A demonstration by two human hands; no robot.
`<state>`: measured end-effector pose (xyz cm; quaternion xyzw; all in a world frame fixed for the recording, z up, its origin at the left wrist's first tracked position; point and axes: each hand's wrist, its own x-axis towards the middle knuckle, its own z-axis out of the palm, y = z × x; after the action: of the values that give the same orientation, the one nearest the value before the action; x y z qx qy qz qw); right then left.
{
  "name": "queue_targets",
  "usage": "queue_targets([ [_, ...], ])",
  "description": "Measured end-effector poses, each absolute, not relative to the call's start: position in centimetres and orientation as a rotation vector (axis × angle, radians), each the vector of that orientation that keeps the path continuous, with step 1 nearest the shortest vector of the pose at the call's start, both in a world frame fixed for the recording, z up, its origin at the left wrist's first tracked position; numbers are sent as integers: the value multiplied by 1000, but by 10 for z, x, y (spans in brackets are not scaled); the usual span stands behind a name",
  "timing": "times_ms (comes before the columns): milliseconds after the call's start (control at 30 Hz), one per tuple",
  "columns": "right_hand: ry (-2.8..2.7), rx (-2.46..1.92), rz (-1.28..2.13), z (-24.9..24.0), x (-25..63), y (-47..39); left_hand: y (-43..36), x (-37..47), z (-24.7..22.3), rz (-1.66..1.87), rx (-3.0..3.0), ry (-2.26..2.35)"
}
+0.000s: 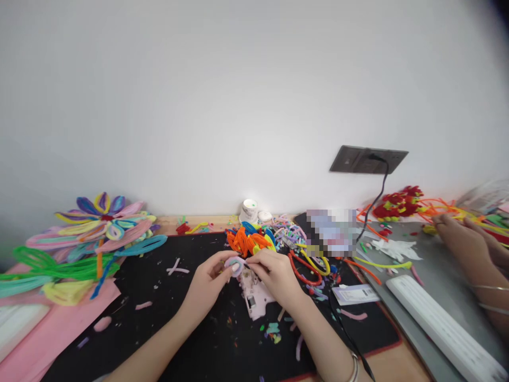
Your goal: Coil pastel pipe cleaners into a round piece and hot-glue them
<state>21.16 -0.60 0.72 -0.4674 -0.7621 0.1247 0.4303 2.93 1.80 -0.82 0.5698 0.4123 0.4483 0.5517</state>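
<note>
Between my two hands is a small curled pipe cleaner piece [235,265], lilac with a pale bluish middle. My left hand [210,278] pinches it from the left with thumb and fingertips. From the other side my right hand [272,270] closes its fingers at the piece's right edge; the exact grip is partly hidden. Just below lies a pale pink device [256,302] with a dark switch-like part, resting on a black mat [167,318]. Behind my hands sits a bundle of orange pipe cleaner loops [246,241].
Pipe cleaner flowers [105,217] lie left on pink paper [99,307]. A white cup [249,211] stands near the wall. Clippings [292,233], a blurred phone-like object [332,233] and a cable [338,318] lie right. Another person's hands [465,244] work beyond a white strip [441,323].
</note>
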Motion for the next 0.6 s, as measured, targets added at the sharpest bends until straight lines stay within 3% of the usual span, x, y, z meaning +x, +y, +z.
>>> queue_targets([
  [333,-1784,-1269,462,13,208,-6,19,29,-9,1056,1362,957],
  [600,-1489,-1312,876,10,204,-5,19,30,-8,1062,1323,942],
])
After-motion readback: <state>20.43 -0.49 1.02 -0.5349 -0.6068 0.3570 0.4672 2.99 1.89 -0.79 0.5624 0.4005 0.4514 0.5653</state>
